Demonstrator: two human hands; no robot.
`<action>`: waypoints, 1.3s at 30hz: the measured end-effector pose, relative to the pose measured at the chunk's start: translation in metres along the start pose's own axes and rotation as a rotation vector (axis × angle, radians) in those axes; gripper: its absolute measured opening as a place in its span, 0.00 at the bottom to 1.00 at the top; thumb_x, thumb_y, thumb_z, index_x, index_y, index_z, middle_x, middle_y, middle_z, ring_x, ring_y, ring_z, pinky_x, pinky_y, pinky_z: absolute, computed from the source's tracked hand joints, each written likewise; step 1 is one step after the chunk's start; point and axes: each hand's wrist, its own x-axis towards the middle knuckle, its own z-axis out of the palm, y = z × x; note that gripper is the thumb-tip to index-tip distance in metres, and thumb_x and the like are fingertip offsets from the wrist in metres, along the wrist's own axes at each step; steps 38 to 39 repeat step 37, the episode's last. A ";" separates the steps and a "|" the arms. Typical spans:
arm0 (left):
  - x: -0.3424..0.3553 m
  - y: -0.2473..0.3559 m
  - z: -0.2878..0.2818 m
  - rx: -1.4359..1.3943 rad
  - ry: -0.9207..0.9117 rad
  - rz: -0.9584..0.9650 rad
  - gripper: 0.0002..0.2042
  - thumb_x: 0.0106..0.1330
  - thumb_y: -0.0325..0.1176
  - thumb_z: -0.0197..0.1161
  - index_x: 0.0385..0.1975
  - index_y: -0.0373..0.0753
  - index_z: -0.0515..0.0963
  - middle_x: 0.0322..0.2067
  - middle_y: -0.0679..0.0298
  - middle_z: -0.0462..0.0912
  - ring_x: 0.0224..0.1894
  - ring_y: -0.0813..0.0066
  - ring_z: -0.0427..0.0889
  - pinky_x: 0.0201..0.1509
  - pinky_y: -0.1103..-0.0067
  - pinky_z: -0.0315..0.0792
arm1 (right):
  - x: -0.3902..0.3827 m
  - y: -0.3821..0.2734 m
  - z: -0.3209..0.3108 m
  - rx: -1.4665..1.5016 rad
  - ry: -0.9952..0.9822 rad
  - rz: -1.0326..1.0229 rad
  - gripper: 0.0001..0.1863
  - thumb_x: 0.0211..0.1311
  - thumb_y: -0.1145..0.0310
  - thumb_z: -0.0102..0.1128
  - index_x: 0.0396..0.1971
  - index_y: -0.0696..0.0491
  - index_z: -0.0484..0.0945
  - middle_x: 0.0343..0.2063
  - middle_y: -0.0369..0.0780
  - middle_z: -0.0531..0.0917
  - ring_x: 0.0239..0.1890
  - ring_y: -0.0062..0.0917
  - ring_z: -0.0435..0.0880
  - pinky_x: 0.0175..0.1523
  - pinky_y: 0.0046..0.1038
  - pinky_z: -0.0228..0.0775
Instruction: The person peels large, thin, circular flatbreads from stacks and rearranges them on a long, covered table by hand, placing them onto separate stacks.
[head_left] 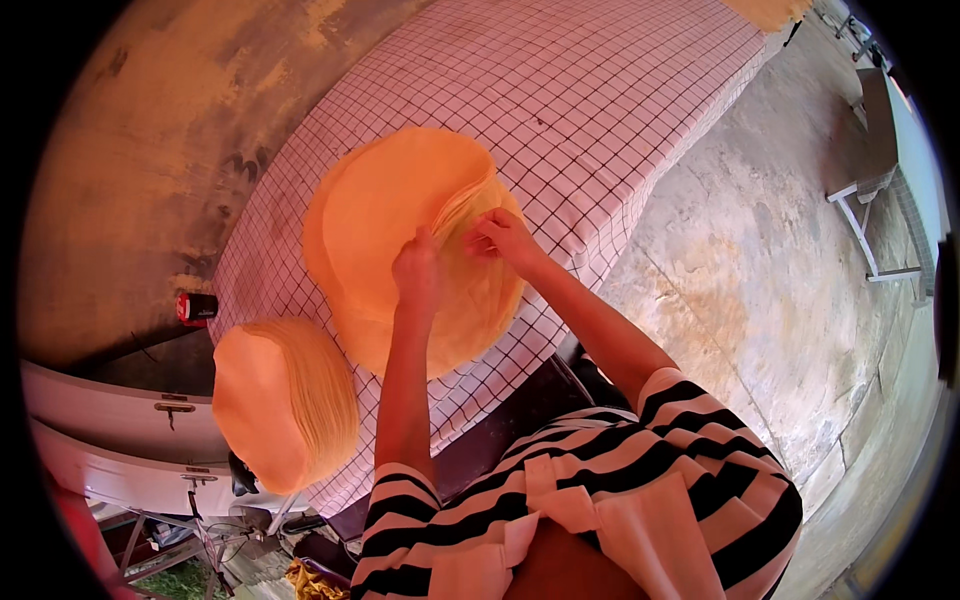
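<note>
A wide stack of thin orange round sheets [385, 215] lies on a table covered with a pink checked cloth [580, 90]. My left hand [417, 268] rests on top of the stack near its right side, fingers pressed on the top sheet. My right hand [503, 238] pinches the edge of the thin sheets at the stack's right rim, where several layers fan apart. A second, taller stack of the same orange sheets [285, 400] stands at the table's near left corner, apart from both hands.
A small red and black can [197, 307] sits on the ground left of the table. White panels [110, 420] lie at lower left. A concrete floor [760, 280] spreads to the right, with a white metal frame [865, 215] at far right.
</note>
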 end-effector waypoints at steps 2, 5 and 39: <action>0.048 -0.015 -0.058 -0.028 0.068 0.063 0.05 0.55 0.27 0.55 0.30 0.40 0.68 0.15 0.53 0.71 0.21 0.54 0.73 0.23 0.65 0.65 | -0.008 -0.001 -0.009 -0.041 0.023 0.029 0.13 0.62 0.61 0.48 0.36 0.56 0.69 0.33 0.41 0.78 0.36 0.24 0.80 0.38 0.24 0.72; 0.073 0.011 -0.137 0.200 0.163 0.157 0.07 0.51 0.23 0.55 0.30 0.38 0.69 0.20 0.55 0.74 0.25 0.57 0.75 0.26 0.67 0.66 | -0.022 0.002 -0.036 -0.017 0.050 0.039 0.17 0.62 0.58 0.48 0.39 0.58 0.67 0.35 0.43 0.77 0.34 0.26 0.79 0.38 0.26 0.72; -0.226 -0.013 0.018 -0.745 0.547 -1.060 0.21 0.60 0.44 0.58 0.44 0.35 0.63 0.37 0.51 0.72 0.40 0.68 0.74 0.47 0.63 0.69 | -0.106 0.072 -0.036 -0.251 0.304 -0.236 0.19 0.58 0.69 0.56 0.46 0.59 0.62 0.41 0.40 0.74 0.43 0.23 0.74 0.48 0.25 0.68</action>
